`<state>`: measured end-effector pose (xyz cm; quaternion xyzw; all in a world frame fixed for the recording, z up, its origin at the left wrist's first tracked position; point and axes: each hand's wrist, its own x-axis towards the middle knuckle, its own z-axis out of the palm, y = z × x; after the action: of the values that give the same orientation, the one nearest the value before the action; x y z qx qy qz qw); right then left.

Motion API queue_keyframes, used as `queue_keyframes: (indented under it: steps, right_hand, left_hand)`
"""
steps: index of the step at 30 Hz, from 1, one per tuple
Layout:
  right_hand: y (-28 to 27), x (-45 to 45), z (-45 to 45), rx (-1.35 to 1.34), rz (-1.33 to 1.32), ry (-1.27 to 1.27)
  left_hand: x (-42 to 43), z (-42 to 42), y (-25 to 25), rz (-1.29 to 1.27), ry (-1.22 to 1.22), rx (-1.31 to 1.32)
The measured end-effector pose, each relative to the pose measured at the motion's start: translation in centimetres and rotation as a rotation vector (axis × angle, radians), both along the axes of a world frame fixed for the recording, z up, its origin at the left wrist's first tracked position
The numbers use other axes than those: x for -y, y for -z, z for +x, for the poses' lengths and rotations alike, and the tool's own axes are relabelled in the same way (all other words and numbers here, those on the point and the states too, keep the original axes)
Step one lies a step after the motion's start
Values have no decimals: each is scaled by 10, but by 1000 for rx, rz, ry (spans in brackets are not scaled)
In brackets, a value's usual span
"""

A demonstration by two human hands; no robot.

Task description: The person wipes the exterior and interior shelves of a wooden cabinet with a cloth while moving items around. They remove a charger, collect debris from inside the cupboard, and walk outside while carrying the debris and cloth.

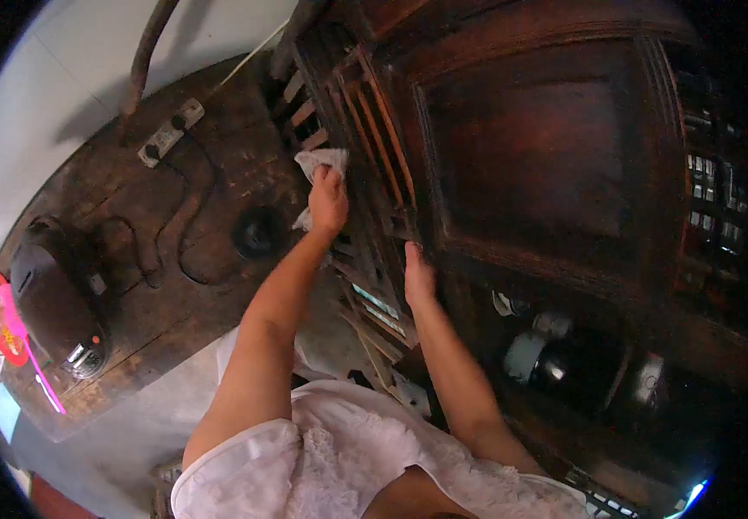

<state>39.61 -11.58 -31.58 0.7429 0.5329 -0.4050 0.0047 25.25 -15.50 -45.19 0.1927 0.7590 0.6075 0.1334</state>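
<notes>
A white cloth (324, 159) is bunched in my left hand (328, 201), against the slatted side of the dark wooden cabinet (530, 156). The fingers are closed round it, and a bit of the cloth shows below the hand. My right hand (419, 275) is at the lower edge of the cabinet's slatted door, to the right of and lower than my left hand. Its fingertips touch the wood edge; how the fingers are bent, and whether they grip the edge, is unclear.
On the wooden table (158, 320) at the left lie a power strip (171, 132) with black cables, a dark rounded appliance (58, 298) and a round black object (258, 232). Dark pots (577, 368) stand on the cabinet's lower shelf. A curved wooden piece (143, 56) leans at the wall.
</notes>
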Motion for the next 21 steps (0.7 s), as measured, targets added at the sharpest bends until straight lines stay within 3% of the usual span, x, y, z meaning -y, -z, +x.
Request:
queue_keyframes:
  steps: [2,3,5,6,9,11,12,15,18,21]
  right_hand:
    - [75,-37,28,-585,193,-272]
    - [81,-39,16,-594,195,-272]
    - [88,-37,-12,-320,300,-119]
    - [88,-40,-21,-328,302,-124]
    - [76,-40,-40,-266,356,-311]
    - [69,-32,-49,-173,554,-426]
    - [69,-32,-50,-137,620,-462]
    - [69,-39,-46,-180,436,-361]
    - [67,-33,-43,-53,621,-516]
    - [73,-44,-35,-79,449,-399]
  left_hand:
    - [-11,-35,-16,12,-17,-57]
    - [-32,-54,0,167,-56,50]
    - [-41,-91,-22,-91,-43,-143]
    - [-52,-110,-22,-96,-102,-138]
    - [-68,-167,-16,-179,-75,-219]
    - [-78,-192,-5,-195,-104,-321]
    - [-81,-201,-2,-193,-103,-321]
    - [-89,-212,10,-276,-3,-175]
    - [-99,-208,19,-326,14,-175]
    - [-87,-203,-12,-304,40,25]
